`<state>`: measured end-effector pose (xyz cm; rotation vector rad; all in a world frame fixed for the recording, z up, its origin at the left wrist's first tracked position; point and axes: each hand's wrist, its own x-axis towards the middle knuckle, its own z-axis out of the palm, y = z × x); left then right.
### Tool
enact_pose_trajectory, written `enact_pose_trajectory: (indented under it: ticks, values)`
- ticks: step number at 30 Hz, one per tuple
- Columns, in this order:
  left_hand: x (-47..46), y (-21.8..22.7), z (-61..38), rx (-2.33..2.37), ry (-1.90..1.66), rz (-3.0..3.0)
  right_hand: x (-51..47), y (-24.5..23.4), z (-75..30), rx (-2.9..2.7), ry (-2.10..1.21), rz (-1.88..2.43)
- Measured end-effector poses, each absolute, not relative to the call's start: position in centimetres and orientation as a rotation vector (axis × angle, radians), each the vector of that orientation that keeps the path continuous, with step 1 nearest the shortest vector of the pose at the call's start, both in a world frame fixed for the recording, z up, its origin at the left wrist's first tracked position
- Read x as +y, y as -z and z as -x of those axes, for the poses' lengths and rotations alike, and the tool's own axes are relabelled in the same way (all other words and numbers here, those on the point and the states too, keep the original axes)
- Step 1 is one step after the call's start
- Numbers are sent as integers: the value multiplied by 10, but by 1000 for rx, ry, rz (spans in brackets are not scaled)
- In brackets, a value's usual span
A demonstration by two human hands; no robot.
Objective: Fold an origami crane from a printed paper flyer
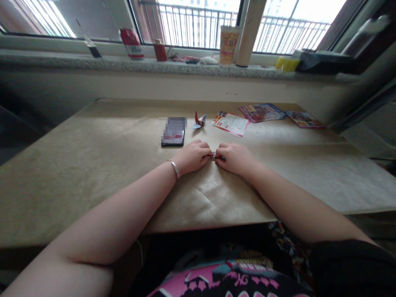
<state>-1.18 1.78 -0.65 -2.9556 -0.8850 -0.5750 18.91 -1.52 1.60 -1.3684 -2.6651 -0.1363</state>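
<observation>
Broad worktop [93, 165] under creased brown paper, near edge beneath the forearms, far edge close to the wall below the window sill [93, 62]. Plenty of bare surface left and right of the arms, less straight ahead.

Ahead and to the right, a row of printed leaflets [261, 112] lying flat, well apart from the hands. Ahead and slightly left, a dark phone [173, 132], near the left hand [193, 156] but not touching it.

Left hand, bracelet [175, 168] at the wrist, and right hand [236, 159] knuckle to knuckle, resting on the worktop. Fingertips of both pinched together on a small folded piece [216, 156] of coloured paper, mostly hidden between them. Beyond, between phone and leaflets, a little folded paper figure [200, 119] standing free.

Probably a fine crease or tuck in hand. Best to plant the wrists on the worktop, pinch close to the fold line, work slowly and check alignment before flattening. Worth sliding elbows outward rather than forward, to spare phone and figure
</observation>
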Motion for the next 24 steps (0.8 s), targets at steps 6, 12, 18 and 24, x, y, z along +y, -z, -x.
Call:
enact_pose_trajectory:
  ticks: [6,12,18,24]
  values:
    - [19,8,13,-849,578,2950,-21,-24,-186,-2692,118,1453]
    - [15,5,13,-848,555,2948,-25,-30,-185,-2711,172,1492]
    - [15,5,11,-903,556,2963,-13,-22,-194,-2724,273,1382]
    - [16,9,11,-933,629,2948,1,-17,-206,-2708,219,1203]
